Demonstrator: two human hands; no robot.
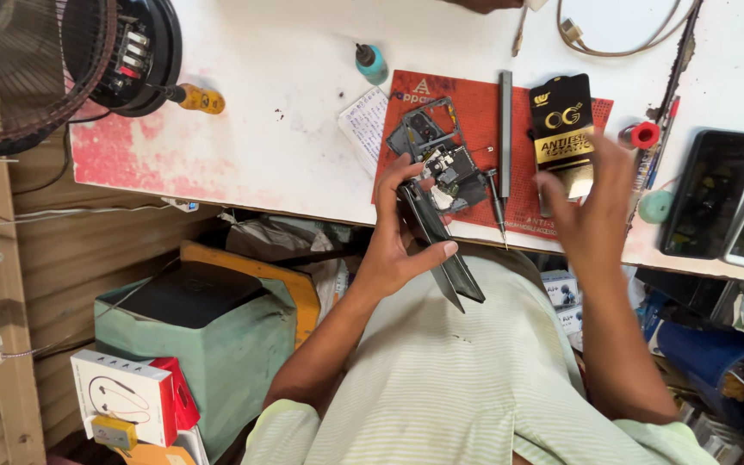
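Opened phone (437, 226) gripped in left hand (396, 250); right hand (592, 202) spread, empty (blurred). Phone best kept level over red mat (475, 112).

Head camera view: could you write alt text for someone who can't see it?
Seen from above, a person's left hand holds a dark opened phone at the edge of a white table, while the right hand hovers blurred over a red work mat bearing a black packet.

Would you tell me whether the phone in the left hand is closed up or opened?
Opened. The phone in the left hand shows bare circuit parts at its top end, uncovered.
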